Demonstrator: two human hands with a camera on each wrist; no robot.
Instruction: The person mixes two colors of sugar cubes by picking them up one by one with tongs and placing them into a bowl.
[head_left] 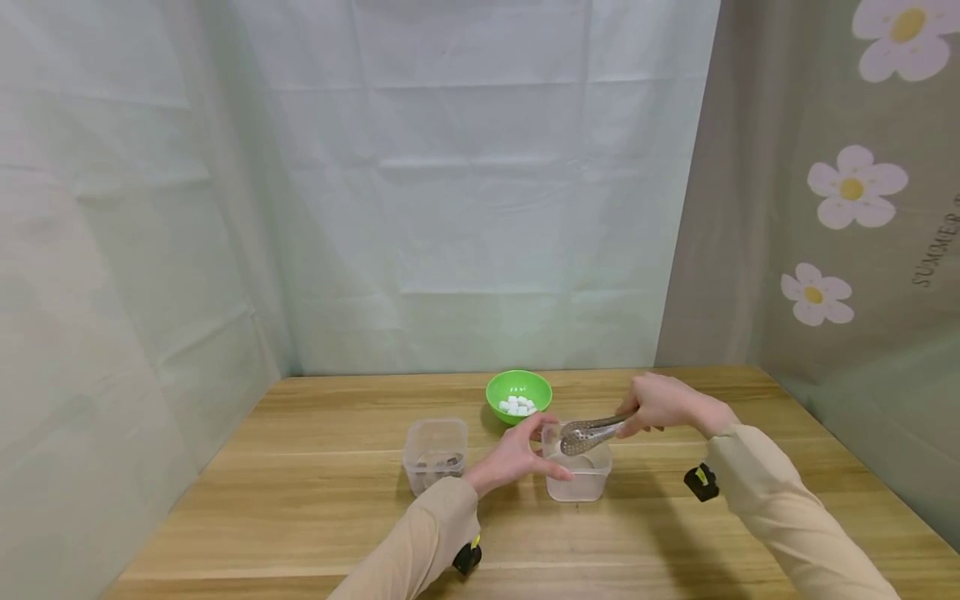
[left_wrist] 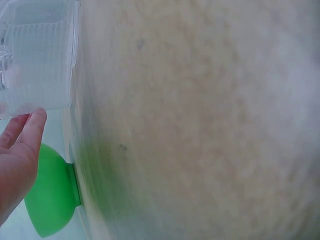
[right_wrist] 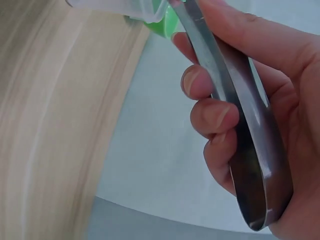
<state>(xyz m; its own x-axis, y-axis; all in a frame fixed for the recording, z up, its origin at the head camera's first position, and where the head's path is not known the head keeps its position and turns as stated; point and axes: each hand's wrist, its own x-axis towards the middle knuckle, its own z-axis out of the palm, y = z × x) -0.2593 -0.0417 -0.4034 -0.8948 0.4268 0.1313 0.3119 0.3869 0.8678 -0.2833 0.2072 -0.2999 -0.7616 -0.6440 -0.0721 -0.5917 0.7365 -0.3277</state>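
My right hand (head_left: 663, 404) grips metal tongs (right_wrist: 235, 110), its fingers wrapped around the two arms. The perforated heads of the tongs (head_left: 581, 437) hang over the opening of a clear plastic container (head_left: 576, 487); whether anything is between them I cannot tell. With thumb and fingers spread around its left side, my left hand (head_left: 517, 458) holds that container. Fingertips (left_wrist: 36, 122) touch the container's wall in the left wrist view. Just behind the left hand stands a green bowl (head_left: 519, 383) with several small white cubes (head_left: 517, 407) inside.
Left of the left hand, a second clear plastic container (head_left: 435, 433) holds some dark pieces (head_left: 442, 462). Everything stands on a wooden table (head_left: 315, 492). Pale curtains (head_left: 480, 208) hang behind it and at both sides.
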